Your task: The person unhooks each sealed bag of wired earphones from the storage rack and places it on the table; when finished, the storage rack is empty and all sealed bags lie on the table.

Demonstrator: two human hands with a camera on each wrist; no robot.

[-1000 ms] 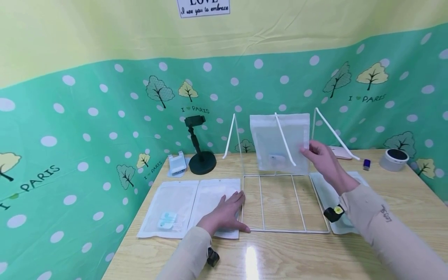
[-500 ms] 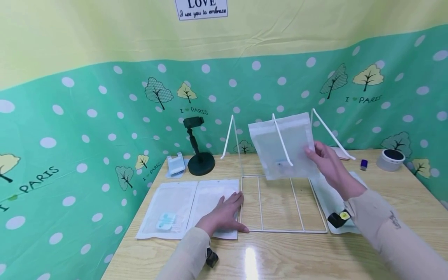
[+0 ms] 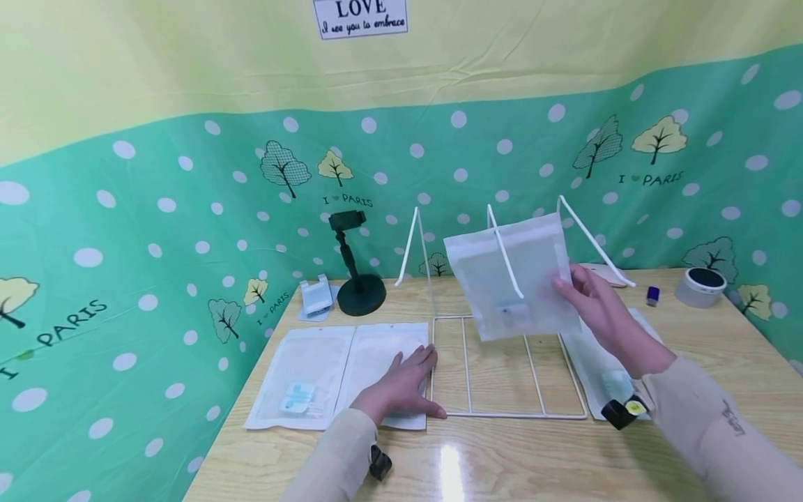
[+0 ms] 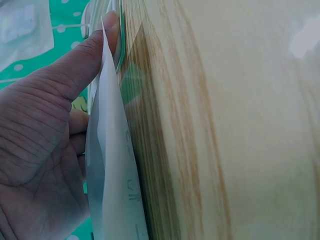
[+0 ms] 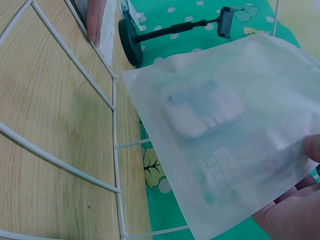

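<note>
The right hand (image 3: 592,300) pinches one edge of a frosted bag (image 3: 511,275) with its fingers, up in the air over the white wire rack (image 3: 508,369). The bag is floppy and tilted, so it might slip out or catch on a rack wire. The left hand (image 3: 401,383) lies flat, fingers straight, pressing a flat bag (image 3: 383,362) on the worktop (image 3: 502,453).
</note>
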